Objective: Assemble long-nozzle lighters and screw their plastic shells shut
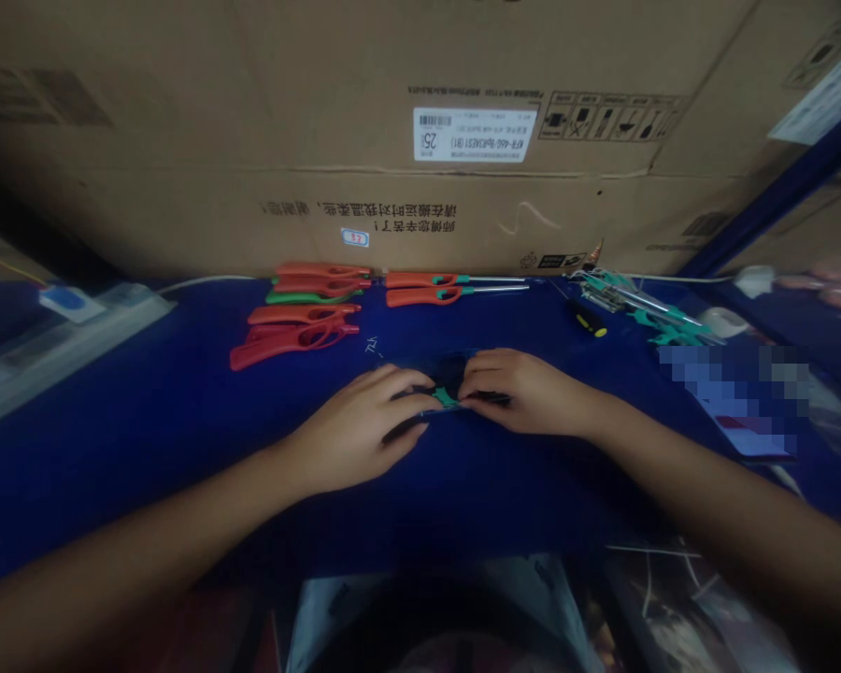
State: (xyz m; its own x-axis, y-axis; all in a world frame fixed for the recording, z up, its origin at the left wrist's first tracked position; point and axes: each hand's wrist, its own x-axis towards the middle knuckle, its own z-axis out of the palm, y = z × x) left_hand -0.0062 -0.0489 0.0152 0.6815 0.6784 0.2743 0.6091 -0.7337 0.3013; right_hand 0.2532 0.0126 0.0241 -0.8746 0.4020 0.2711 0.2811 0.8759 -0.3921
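Observation:
Both hands meet at the middle of a blue-covered table [147,411]. My left hand [361,425] and my right hand [525,388] are closed around a dark lighter body with a green part [447,397] showing between the fingertips. Most of that piece is hidden under the fingers. Several orange and green long-nosed lighter shells [298,322] lie in a pile beyond my left hand. Two orange lighters with metal tubes [449,288] lie further back, parallel to the table's far edge.
A big cardboard box [420,131] walls off the back of the table. A yellow-handled screwdriver [589,318] and a heap of green-handled metal parts [645,308] lie at the back right. A clear plastic tray [63,327] sits at the left. A blurred patch covers something at the right.

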